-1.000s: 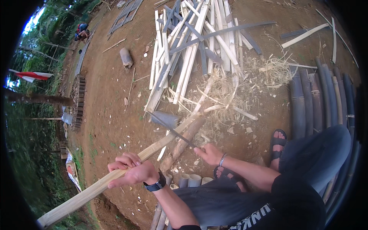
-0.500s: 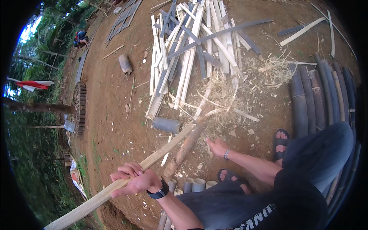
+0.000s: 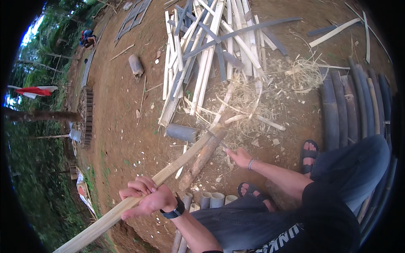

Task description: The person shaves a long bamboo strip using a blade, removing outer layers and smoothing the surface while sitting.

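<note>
My left hand (image 3: pixel 147 198), with a dark watch on its wrist, grips a long pale bamboo strip (image 3: pixel 179 162) that slants from the lower left up to the middle. The strip's far part lies over a brown log (image 3: pixel 200 162) on the ground. Fingers closed, my right hand (image 3: pixel 239 158) holds a knife by its handle, which is mostly hidden. The knife's thin blade (image 3: pixel 218 140) points up and left and meets the strip's edge above the log. Curly shavings (image 3: pixel 249 103) lie around the strip's far end.
Beyond the log lies a heap of split bamboo strips (image 3: pixel 211 46). Dark bamboo poles (image 3: pixel 329 109) line the right side. A short bamboo piece (image 3: pixel 182 132) rests left of the log; cut tubes (image 3: pixel 217 199) stand near my leg. A person (image 3: pixel 87 39) crouches far left.
My right hand has moved slightly away from me, and the knife blade now shows clearly at the strip. The left hand keeps its grip with little movement.
</note>
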A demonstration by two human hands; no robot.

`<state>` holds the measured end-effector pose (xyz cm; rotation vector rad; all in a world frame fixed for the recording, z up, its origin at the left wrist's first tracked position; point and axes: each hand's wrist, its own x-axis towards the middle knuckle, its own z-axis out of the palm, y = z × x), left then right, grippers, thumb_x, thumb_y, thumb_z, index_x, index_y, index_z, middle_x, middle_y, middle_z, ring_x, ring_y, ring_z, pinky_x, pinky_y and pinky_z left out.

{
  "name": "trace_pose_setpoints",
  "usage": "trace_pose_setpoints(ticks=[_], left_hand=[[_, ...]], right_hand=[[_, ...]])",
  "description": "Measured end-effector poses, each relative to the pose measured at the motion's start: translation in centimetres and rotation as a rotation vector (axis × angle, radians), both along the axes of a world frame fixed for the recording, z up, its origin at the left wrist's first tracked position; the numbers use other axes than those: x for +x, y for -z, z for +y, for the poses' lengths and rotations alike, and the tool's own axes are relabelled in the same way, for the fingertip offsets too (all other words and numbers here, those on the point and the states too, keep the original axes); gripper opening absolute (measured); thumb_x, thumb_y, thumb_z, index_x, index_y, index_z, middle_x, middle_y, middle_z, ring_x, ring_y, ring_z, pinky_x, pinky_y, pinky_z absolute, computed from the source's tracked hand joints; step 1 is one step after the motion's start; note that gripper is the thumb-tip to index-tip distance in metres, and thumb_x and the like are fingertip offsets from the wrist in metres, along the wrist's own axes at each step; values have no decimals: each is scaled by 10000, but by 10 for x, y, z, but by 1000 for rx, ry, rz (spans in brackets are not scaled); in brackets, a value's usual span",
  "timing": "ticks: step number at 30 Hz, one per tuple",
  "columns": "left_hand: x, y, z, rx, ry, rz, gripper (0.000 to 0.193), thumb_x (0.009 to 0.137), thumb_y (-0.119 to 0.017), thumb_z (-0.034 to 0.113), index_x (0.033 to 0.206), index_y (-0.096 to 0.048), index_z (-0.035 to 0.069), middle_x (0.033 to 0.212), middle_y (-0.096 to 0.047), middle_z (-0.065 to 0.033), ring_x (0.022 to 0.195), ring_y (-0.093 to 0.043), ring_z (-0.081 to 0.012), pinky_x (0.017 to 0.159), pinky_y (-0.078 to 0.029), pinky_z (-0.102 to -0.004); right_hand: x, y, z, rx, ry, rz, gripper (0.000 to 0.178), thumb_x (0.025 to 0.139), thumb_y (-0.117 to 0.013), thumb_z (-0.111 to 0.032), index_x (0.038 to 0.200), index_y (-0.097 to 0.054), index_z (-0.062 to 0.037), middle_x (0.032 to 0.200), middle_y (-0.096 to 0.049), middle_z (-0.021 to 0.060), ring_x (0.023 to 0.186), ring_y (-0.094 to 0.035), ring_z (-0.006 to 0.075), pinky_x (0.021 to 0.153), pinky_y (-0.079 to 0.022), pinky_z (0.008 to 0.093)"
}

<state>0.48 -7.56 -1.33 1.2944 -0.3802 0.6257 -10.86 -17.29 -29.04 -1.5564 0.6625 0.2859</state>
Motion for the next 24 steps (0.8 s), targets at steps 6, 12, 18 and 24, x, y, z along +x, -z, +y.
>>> trace_pose_setpoints(ticks=[6, 12, 18, 24], left_hand=[[3, 0, 0, 1, -10, 6, 652, 856, -215, 755, 650, -242, 137, 461, -232, 8, 361, -218, -81, 347, -180, -195], [6, -1, 4, -14, -22, 24, 655, 858, -204, 754, 655, -244, 132, 458, -231, 7, 358, -229, -85, 342, -181, -195], [13, -1, -1, 1, 36, -27, 648, 865, -209, 744, 657, -248, 131, 461, -239, 5, 355, -243, -81, 339, -184, -189], [10, -3, -5, -11, -1, 12, 652, 861, -217, 748, 659, -249, 129, 462, -242, 6, 356, -239, -79, 334, -182, -186]], right_hand=[[-4, -23, 9, -42, 17, -173, 702, 927, -385, -561, 502, -509, -16, 430, -474, 91, 395, -510, 206, 459, -425, 393], [-4, -21, 12, 6, 17, -144, 692, 927, -381, -568, 504, -513, -37, 452, -497, 91, 400, -518, 211, 475, -442, 385], [3, -26, 4, 264, 114, 139, 759, 897, -399, -623, 471, -431, 5, 418, -403, 101, 438, -443, 214, 481, -385, 437], [5, 1, 7, 50, 85, -40, 753, 895, -417, -613, 479, -440, 14, 411, -380, 90, 422, -426, 195, 456, -361, 420]])
